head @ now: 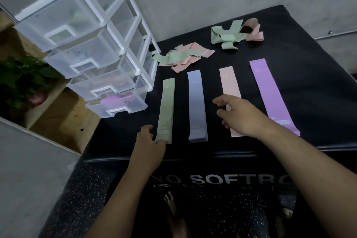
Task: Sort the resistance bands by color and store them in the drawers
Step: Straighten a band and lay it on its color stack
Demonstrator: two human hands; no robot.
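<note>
The left hand [148, 141] is pinching the green band [167, 106] at its near end on the counter [309, 83], probably for the drawers [92, 54]; the right hand [241, 116], fingers apart, is hovering over the pink band [229, 85]

Stands at the left edge of the black padded mat [289, 54]: a clear plastic four-drawer tower [92, 40], with a crumpled purple band [116, 99] in its bottom drawer. Laid side by side across the mat's front, left to right: flat green band strip [167, 110], flat blue-grey band stack [197, 106], flat pink band strip [229, 87], flat purple band stack [268, 92]. Behind these, just right of the tower, lies a tangled heap of green and pink bands [183, 57]; farther back and right, apart from it, a second green-and-pink tangle [231, 34].
</note>
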